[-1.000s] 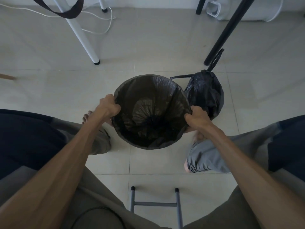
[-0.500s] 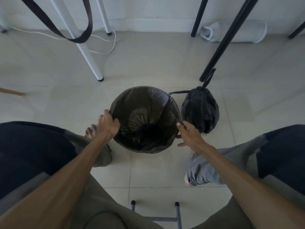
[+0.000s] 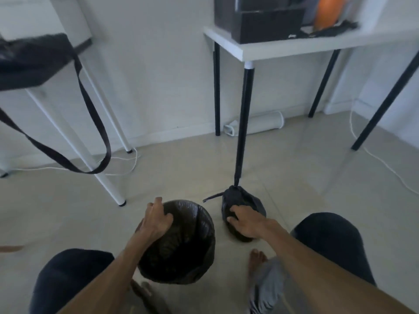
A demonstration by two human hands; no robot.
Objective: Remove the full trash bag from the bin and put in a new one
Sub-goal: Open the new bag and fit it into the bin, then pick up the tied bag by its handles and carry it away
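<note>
A round bin lined with a fresh black bag (image 3: pixel 188 243) stands on the tiled floor between my knees. My left hand (image 3: pixel 156 219) grips the bin's far left rim over the liner. To the right of the bin sits the full black trash bag (image 3: pixel 247 202), tied at the top with its ties sticking up and to the left. My right hand (image 3: pixel 246 223) rests on the near side of that bag, fingers curled over it.
A white table (image 3: pixel 294 45) on black legs stands behind the full bag, one leg (image 3: pixel 242 132) right at the knot. A white-legged table (image 3: pixel 106 177) with a hanging black strap (image 3: pixel 95 123) is at left. White cables run along the wall.
My right hand left the bin's rim and moved right onto the full bag. The left hand stayed on the rim. The view tilted up, showing the tables and wall.
</note>
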